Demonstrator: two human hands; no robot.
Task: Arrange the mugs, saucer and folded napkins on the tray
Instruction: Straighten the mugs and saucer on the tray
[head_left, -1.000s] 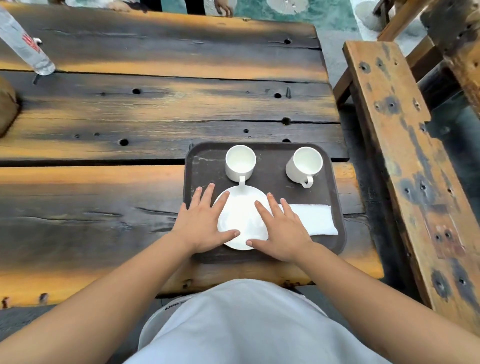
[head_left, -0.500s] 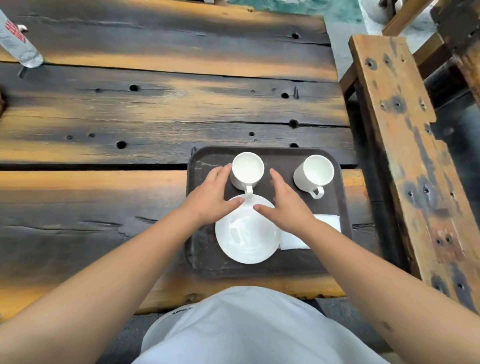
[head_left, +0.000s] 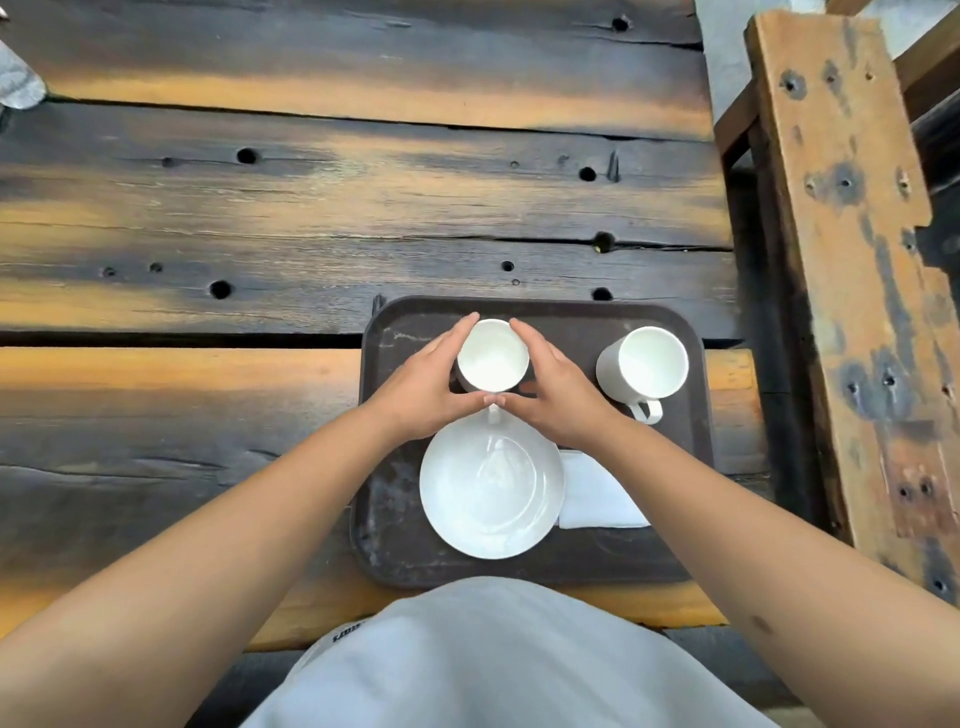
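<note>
Both the left hand (head_left: 423, 392) and right hand (head_left: 558, 397) cup the mug (head_left: 492, 356) on the tray (head_left: 395, 519), fingers (head_left: 449, 338) wrapped around its sides.

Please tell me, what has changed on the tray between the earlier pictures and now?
Both hands left the saucer and moved forward. Now the left hand and the right hand cup the near-left mug from both sides, thumbs meeting at its near side. The saucer, the folded napkin, the other mug and the tray kept their places.
</note>
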